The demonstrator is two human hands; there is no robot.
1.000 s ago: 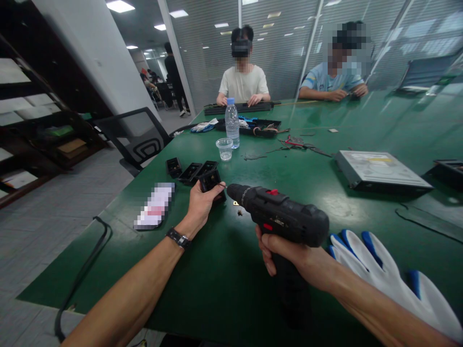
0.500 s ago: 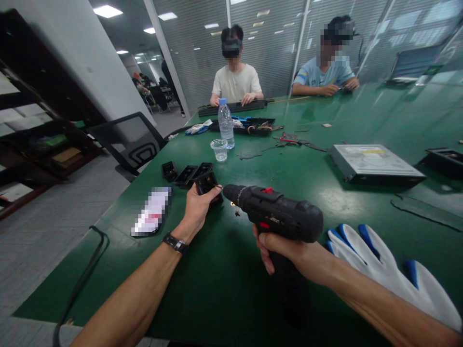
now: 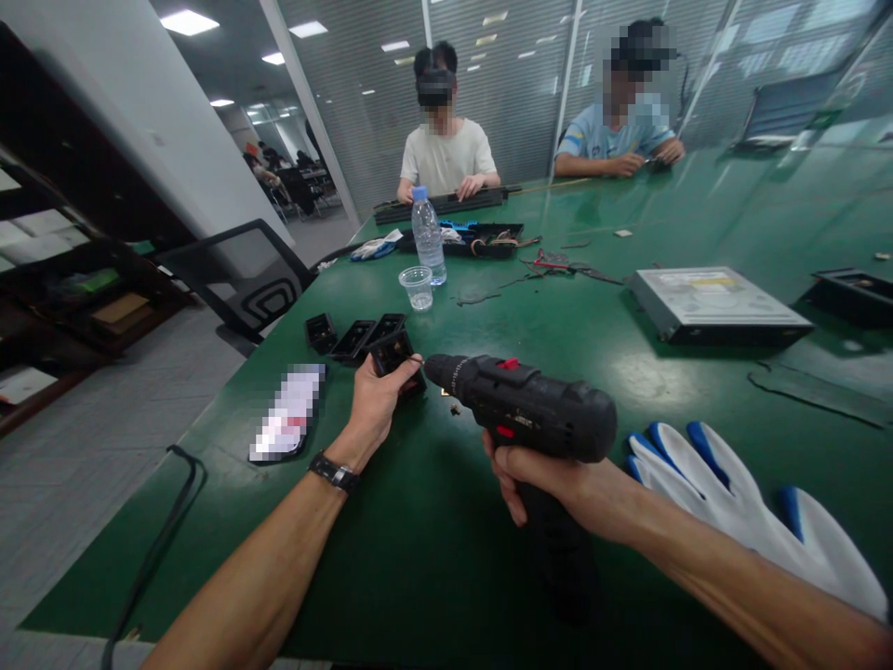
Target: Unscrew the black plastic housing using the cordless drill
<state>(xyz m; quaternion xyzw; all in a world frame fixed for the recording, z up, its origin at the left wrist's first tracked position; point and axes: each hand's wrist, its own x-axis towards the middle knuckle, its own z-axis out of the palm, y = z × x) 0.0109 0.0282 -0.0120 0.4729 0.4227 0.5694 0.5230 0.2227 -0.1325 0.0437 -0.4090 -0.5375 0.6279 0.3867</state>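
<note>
My right hand (image 3: 537, 470) is closed round the grip of a black cordless drill (image 3: 537, 405) with red switches. Its chuck points left. My left hand (image 3: 380, 395) grips a small black open box-shaped housing (image 3: 394, 352), thumb on its near right side. The drill's tip meets the housing close to my thumb; the bit is mostly hidden, so I cannot tell exactly where it touches. Just beyond the held piece lie more black housings (image 3: 354, 341). Small metal parts (image 3: 456, 409) rest on the green table (image 3: 433, 530) under the chuck.
A phone (image 3: 289, 414) lies left of my left hand. White-and-blue gloves (image 3: 739, 498) lie beside my right forearm. Farther off stand a plastic cup (image 3: 417, 290), a water bottle (image 3: 428, 237) and a metal disc drive (image 3: 718, 302). Two people (image 3: 446, 154) sit across the table.
The whole view has shifted slightly, so things appear a little farther left and up. Both hands keep their hold, and the drill stays against the housing.
</note>
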